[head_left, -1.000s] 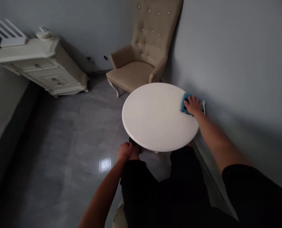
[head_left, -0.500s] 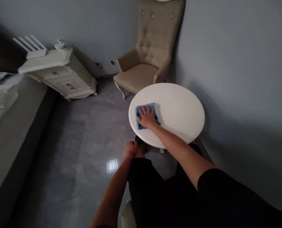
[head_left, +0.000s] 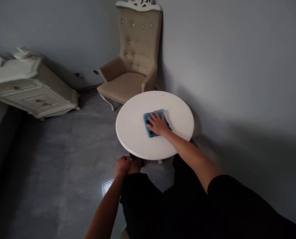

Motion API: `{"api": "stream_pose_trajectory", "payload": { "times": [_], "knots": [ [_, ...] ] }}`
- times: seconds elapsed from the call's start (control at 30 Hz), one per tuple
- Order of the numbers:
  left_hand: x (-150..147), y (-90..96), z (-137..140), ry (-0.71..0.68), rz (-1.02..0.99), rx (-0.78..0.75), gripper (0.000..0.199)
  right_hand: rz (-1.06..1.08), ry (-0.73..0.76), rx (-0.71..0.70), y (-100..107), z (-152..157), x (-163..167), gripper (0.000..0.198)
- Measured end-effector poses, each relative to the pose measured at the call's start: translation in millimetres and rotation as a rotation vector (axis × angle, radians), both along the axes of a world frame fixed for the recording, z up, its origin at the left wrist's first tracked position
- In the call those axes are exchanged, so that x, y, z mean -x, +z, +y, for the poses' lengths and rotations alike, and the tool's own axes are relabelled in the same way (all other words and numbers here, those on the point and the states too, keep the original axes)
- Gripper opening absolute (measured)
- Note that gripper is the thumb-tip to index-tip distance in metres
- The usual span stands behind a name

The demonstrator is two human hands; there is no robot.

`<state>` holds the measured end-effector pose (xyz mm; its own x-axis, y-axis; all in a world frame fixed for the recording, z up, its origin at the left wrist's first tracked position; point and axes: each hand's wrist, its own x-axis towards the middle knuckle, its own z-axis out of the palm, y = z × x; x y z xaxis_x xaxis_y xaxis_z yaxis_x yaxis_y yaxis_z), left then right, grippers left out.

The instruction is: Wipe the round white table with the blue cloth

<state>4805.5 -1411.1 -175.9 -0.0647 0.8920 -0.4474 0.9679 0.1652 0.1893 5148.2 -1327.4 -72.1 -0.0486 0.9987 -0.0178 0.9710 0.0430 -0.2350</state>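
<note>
My right hand (head_left: 158,124) lies flat with spread fingers on a folded blue cloth (head_left: 150,133), pressing it against the round white table (head_left: 130,129). The cloth has dark patches and a pale edge on its right side, and my palm covers part of it. It rests around the middle of the tabletop. Below the table's front left edge, my left hand (head_left: 122,165) is closed in a fist beside my lower leg, near the knee. Nothing shows in that fist.
A tan tufted armchair (head_left: 124,84) stands behind the table, against the grey wall (head_left: 225,66). To the left is a white cabinet (head_left: 38,89) with drawers, a small white object (head_left: 23,54) on top. A patch of light (head_left: 107,187) falls on the grey floor (head_left: 80,149).
My right hand and the cloth have slid from the table's left side to its middle. The view has turned to the right. My left hand stays closed by my leg.
</note>
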Motion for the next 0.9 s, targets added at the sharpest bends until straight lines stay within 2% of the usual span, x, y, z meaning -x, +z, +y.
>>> {"api": "stream_pose_trajectory", "payload": {
  "times": [0.1, 0.17, 0.27, 0.33, 0.4, 0.47, 0.6, 0.67, 0.73, 0.8, 0.83, 0.9],
  "knots": [
    [-1.8, -1.3, 0.8, -0.013, -0.014, 0.003, 0.053, -0.052, -0.175, 0.039, 8.0, -19.9, -90.3, 0.074],
    [-1.5, -0.9, -0.3, -0.017, -0.030, 0.005, 0.054, -0.084, -0.296, 0.060, 8.7, -38.1, -133.6, 0.074],
    [0.0, 1.9, -2.9, 0.005, -0.053, 0.011, 0.054, -0.115, -0.436, 0.091, 2.2, -57.6, -163.7, 0.077],
    [1.4, 4.2, -4.5, 0.015, -0.061, 0.006, 0.055, -0.119, -0.492, 0.093, -3.7, -60.5, -156.8, 0.080],
    [2.9, 5.9, -5.5, 0.014, -0.062, 0.006, 0.056, -0.112, -0.499, 0.079, -8.1, -56.2, -127.3, 0.082],
    [4.4, 6.3, -6.1, 0.011, -0.059, 0.006, 0.056, -0.087, -0.422, 0.051, -9.7, -48.6, -77.2, 0.081],
    [5.8, 5.7, -6.8, 0.017, -0.046, -0.002, 0.055, 0.018, -0.101, 0.026, -6.1, -40.2, 58.6, 0.079],
    [6.4, 7.1, -8.4, 0.040, -0.041, 0.007, 0.055, 0.053, 0.002, 0.017, -3.1, -43.2, 124.1, 0.077],
    [7.5, 10.0, -11.0, 0.076, -0.060, 0.013, 0.053, 0.084, 0.083, 0.007, -0.7, -49.9, 173.7, 0.077],
    [8.8, 13.3, -13.7, 0.094, -0.107, 0.017, 0.048, 0.117, 0.148, 0.009, 0.5, -58.2, 199.8, 0.078],
    [9.2, 14.5, -14.5, 0.080, -0.121, 0.018, 0.045, 0.132, 0.169, 0.018, 0.5, -62.4, 202.8, 0.079],
    [8.5, 15.2, -14.6, 0.039, -0.103, 0.020, 0.041, 0.156, 0.203, 0.037, -0.4, -70.5, 188.8, 0.081]
  ]
}}
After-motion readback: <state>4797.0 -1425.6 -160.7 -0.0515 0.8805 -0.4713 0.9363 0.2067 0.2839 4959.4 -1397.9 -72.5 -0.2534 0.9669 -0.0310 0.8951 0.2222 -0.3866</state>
